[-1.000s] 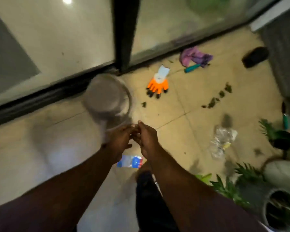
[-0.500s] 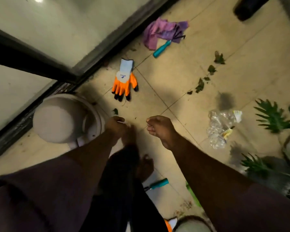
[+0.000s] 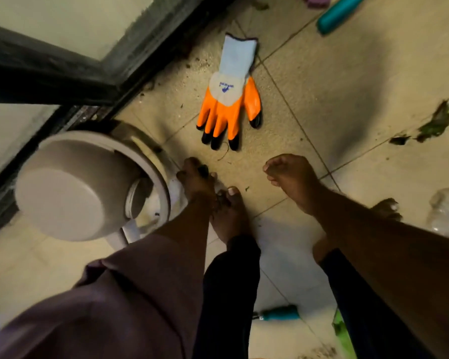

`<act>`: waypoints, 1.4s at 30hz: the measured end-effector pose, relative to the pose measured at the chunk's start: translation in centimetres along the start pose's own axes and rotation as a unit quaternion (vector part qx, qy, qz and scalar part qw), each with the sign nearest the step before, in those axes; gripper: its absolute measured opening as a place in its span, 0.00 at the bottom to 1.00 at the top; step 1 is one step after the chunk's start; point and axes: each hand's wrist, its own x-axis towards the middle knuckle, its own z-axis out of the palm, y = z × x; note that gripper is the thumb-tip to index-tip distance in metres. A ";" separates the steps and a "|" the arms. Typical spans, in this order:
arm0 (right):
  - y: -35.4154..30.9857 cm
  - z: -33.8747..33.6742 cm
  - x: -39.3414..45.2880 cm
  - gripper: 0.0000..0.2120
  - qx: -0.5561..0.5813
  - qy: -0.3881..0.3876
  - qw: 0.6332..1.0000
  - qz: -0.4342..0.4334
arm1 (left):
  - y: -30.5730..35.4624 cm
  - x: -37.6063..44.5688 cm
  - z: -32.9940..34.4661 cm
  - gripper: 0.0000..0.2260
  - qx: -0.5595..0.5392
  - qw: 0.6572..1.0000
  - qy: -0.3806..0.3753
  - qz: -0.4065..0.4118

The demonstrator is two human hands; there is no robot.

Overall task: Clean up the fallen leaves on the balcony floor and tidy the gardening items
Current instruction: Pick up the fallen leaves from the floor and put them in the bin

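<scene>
The orange glove [image 3: 230, 99] lay flat on the floor just ahead of both hands, long axis pointing fingertips-first at them. Left hand [image 3: 196, 177] seemed nearer; right hand [image 3: 288, 174] hung loosely curled, empty. Left grip: cannot tell.

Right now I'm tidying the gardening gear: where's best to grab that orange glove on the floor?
Pinch the pale cuff of the orange glove, probably from its far end: it lies flat, fingertips toward your feet, and the cuff is clear of anything else.
</scene>
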 end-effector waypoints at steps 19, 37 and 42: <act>3.7 -29.8 1.1 0.28 -0.082 0.179 0.980 -0.022 | 25.4 -14.5 14.1 0.08 0.189 0.898 -0.279 0.282; 9.2 -25.5 8.2 0.08 -0.190 0.234 0.937 -0.178 | 32.7 -9.1 21.7 0.14 -0.095 0.898 -0.428 -0.023; 5.4 -27.6 5.5 0.11 -0.016 0.271 0.944 -0.189 | 33.1 -9.8 23.0 0.21 -0.064 0.846 -0.523 -0.080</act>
